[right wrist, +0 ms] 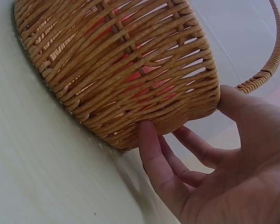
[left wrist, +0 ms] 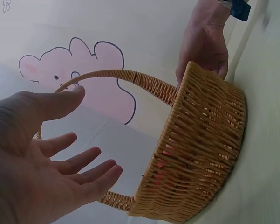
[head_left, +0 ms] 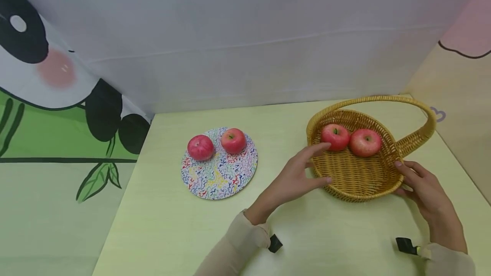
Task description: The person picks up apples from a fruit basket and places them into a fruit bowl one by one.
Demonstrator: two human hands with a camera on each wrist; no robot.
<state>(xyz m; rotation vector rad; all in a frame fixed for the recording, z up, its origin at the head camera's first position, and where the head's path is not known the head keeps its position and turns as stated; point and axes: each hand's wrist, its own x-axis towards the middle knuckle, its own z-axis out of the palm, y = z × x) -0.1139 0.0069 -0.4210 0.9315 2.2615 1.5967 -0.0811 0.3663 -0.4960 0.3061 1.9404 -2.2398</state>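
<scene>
A wicker basket [head_left: 356,178] with an arched handle stands on the right part of the table. Inside it, side by side, lie two red apples, a left apple [head_left: 335,136] and a right apple [head_left: 365,142]. My right hand [head_left: 427,191] holds the basket's right side, thumb at the rim and fingers curled against the outer wall, as the right wrist view shows. At the basket's left edge is my left hand [head_left: 297,178], its thumb and fingers spread. In the left wrist view that hand [left wrist: 60,158] appears apart from the woven wall [left wrist: 200,135] and holds nothing.
Left of the basket lies a round plate [head_left: 218,182] with a colourful squiggle pattern. Two red fruits, one streaked [head_left: 200,147] and one an apple [head_left: 233,141], are on its far half. A pale cloth wall [head_left: 245,67] borders the table's [head_left: 161,225] back edge.
</scene>
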